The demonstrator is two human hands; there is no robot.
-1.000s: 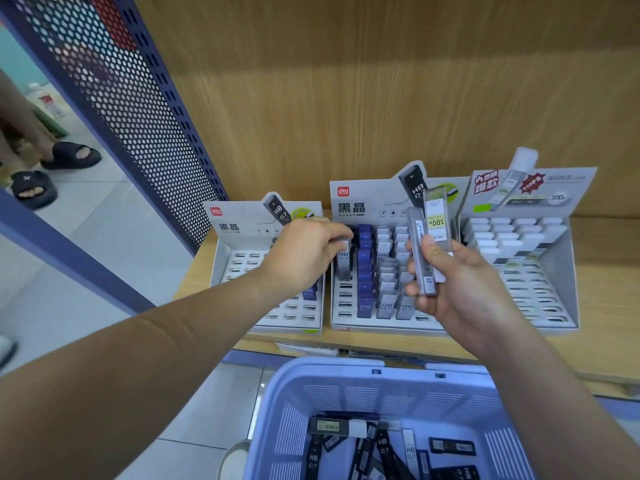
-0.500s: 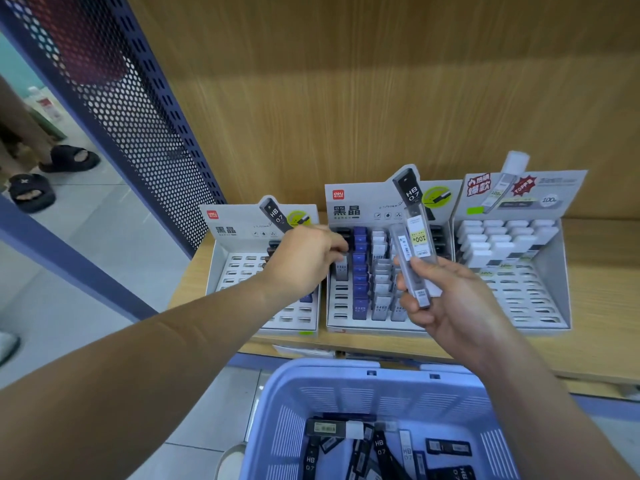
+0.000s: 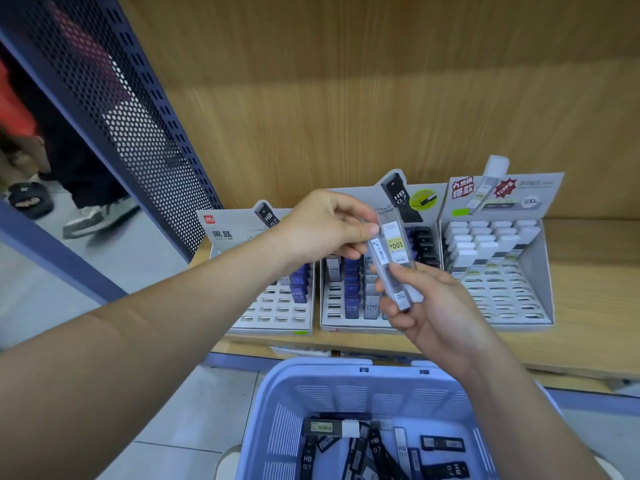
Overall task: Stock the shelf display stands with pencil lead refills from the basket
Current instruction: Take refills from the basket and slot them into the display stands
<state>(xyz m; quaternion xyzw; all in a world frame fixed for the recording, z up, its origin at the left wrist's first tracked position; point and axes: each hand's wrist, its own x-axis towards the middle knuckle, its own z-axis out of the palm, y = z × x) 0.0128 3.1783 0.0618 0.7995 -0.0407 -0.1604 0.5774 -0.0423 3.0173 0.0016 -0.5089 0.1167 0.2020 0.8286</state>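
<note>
Head view: the right hand (image 3: 440, 313) grips two clear refill cases (image 3: 391, 251) in front of the middle stand (image 3: 346, 327), the left hand (image 3: 322, 226) pinching the top of one. Pulling it free could loosen the other, which may drop into the basket (image 3: 346, 386) or topple standing refills (image 3: 351, 289)

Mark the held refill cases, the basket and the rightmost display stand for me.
held refill cases (image 3: 394, 242), head view, yellow label on one case
basket (image 3: 346, 379), head view, far wall under the rim
rightmost display stand (image 3: 535, 271), head view, its right side wall
</note>
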